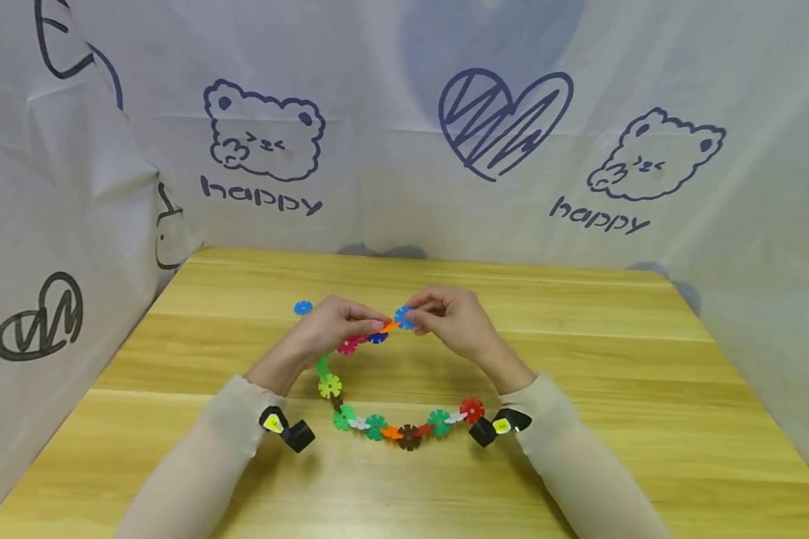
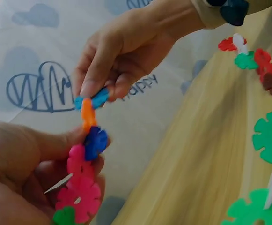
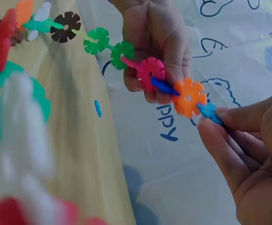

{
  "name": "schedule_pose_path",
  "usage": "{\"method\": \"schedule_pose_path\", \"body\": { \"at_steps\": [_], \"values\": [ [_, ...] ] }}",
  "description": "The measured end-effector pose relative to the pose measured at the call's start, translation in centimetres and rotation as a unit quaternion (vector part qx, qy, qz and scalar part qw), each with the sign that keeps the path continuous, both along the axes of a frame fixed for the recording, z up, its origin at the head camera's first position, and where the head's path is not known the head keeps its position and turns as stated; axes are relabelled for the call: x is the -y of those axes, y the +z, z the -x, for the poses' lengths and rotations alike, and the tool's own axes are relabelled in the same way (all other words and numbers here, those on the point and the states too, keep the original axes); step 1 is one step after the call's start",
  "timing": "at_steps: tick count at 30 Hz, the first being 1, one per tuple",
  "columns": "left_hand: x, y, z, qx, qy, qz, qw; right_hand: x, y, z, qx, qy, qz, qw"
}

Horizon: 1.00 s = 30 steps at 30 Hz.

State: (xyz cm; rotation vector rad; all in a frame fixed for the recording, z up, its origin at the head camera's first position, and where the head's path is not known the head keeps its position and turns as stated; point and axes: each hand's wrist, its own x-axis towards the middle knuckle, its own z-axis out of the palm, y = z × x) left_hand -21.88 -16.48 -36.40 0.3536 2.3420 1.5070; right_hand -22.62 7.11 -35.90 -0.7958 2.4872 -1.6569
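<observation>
A chain of notched plastic snowflake discs (image 1: 375,427) curves over the table in several colours. My left hand (image 1: 333,323) pinches its far end around the orange disc (image 3: 188,97) and the dark blue disc (image 2: 96,143). Pink discs (image 2: 78,199) hang below the left fingers. Thumb and fingertips of my right hand (image 1: 453,318) pinch a light blue disc (image 1: 404,317), which meets the orange disc's edge; whether its slot is fully seated I cannot tell. At the chain's other end is a red disc (image 1: 472,409), near the right wrist.
One loose blue disc (image 1: 303,308) lies on the wooden table (image 1: 580,449) beyond my left hand. White cloth (image 1: 391,172) with drawn bears and hearts hangs behind the table and along its sides. A small black camera is strapped to each wrist.
</observation>
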Motion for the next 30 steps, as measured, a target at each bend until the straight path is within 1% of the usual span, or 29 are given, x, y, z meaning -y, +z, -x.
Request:
{"method": "schedule_pose_path", "body": {
  "at_steps": [4,6,8,12,15,19,22,24,26,28,30],
  "values": [
    [-0.2,-0.4,-0.3,-0.006,0.023,-0.005,0.9997,0.7,-0.2,-0.3,-0.024,-0.015,-0.018,0.9994],
    [-0.2,-0.6,-0.4,-0.005,0.028,-0.008,0.9996,0.9,-0.3,-0.4,-0.022,-0.017,-0.025,0.9993],
    [-0.2,-0.8,-0.4,-0.004,0.025,-0.011,0.9996,0.9,-0.4,-0.3,-0.011,-0.015,-0.02,0.9996],
    [-0.1,-0.7,-0.3,-0.011,0.007,-0.011,0.9998,0.6,-0.5,0.1,0.024,-0.002,0.009,0.9997],
    [0.0,-0.5,0.0,-0.016,0.006,-0.016,0.9997,0.2,-0.6,0.3,0.061,0.014,0.047,0.9969],
    [0.2,-0.4,0.3,-0.007,0.016,-0.028,0.9994,-0.1,-0.9,0.6,0.126,0.041,0.092,0.987],
    [0.5,-0.4,0.5,-0.001,0.005,-0.034,0.9994,-0.1,-1.4,0.6,0.162,0.047,0.111,0.9794],
    [0.9,-0.4,0.7,-0.01,-0.005,-0.022,0.9997,0.0,-1.6,0.6,0.172,0.045,0.125,0.976],
    [1.5,-0.4,1.0,-0.027,-0.007,-0.007,0.9996,0.0,-1.8,0.6,0.175,0.043,0.134,0.9745],
    [2.4,-0.6,1.4,-0.047,0.006,0.02,0.9987,0.1,-1.8,0.6,0.175,0.044,0.139,0.9737],
    [3.5,-0.9,2.0,-0.078,0.025,0.063,0.9946,0.1,-1.9,0.6,0.174,0.045,0.141,0.9735]
  ]
}}
